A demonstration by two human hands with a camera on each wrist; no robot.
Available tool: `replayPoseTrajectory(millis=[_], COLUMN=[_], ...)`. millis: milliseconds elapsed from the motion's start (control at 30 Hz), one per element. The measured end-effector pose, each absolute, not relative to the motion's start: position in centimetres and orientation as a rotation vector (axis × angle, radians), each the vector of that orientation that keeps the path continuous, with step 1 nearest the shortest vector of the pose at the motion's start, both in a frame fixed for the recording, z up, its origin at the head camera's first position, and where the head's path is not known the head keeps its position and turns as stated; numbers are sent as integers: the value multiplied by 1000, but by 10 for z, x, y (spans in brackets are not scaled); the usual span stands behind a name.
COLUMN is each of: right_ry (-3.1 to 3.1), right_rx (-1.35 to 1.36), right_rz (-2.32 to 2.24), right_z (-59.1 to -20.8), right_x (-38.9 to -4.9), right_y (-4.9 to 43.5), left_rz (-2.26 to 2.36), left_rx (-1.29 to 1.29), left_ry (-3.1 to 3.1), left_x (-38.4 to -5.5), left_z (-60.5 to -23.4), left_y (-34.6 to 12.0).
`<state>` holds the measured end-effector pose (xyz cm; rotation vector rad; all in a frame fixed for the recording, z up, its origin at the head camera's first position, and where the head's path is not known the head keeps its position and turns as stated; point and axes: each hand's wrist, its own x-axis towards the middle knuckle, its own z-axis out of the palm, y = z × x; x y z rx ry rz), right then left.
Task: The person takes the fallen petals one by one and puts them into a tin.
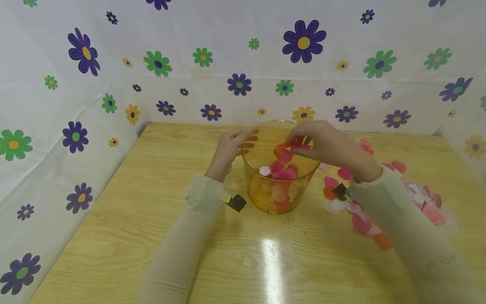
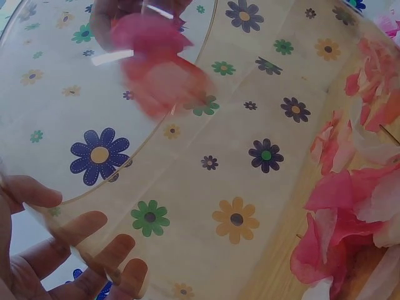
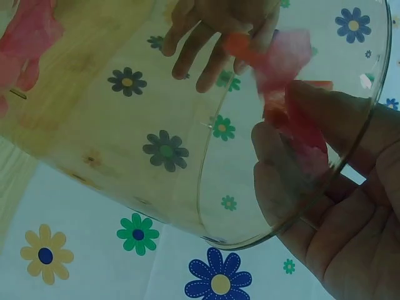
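Note:
A clear amber plastic bucket [image 1: 255, 192] stands upright on the table, with pink, red and white artificial petals [image 1: 279, 169] inside. My left hand [image 1: 228, 147] rests against the bucket's left side near the rim, its fingers spread along the outer wall, as the left wrist view also shows. Over the right part of the rim reaches my right hand [image 1: 329, 143]. Between its thumb and fingers it pinches several pink and orange-red petals [image 3: 306, 134], held above those in the bucket. These petals are blurred in the left wrist view.
Loose petals [image 1: 433, 211] lie scattered on the wooden table [image 1: 152, 202] to the right of the bucket, partly hidden under my right forearm. A white flower-print cloth [image 1: 212, 38] hangs behind the table and along its sides. A dark square tag [image 1: 237, 203] sticks out by my left cuff.

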<state>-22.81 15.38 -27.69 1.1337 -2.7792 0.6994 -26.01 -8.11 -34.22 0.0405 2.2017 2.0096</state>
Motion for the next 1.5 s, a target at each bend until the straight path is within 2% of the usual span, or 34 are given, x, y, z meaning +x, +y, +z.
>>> replayPoseTrajectory(millis=[800, 933, 1167, 1300, 1500], right_ry=[-2700, -2620, -2722, -2892, -3040], right_rx=[1100, 1049, 776, 641, 580], right_rz=[711, 701, 703, 701, 650], right_z=[-278, -276, -276, -285, -310], right_x=[-222, -217, -204, -202, -209], right_y=[168, 183, 220, 245, 280], left_rz=[1994, 1994, 1995, 1994, 1994], left_rx=[52, 46, 37, 39, 41], left_ry=[2206, 2204, 2205, 2209, 2207], left_x=[-259, -260, -260, -260, -259], left_z=[-345, -345, -345, -344, -342], left_y=[-81, -81, -82, -83, -82])
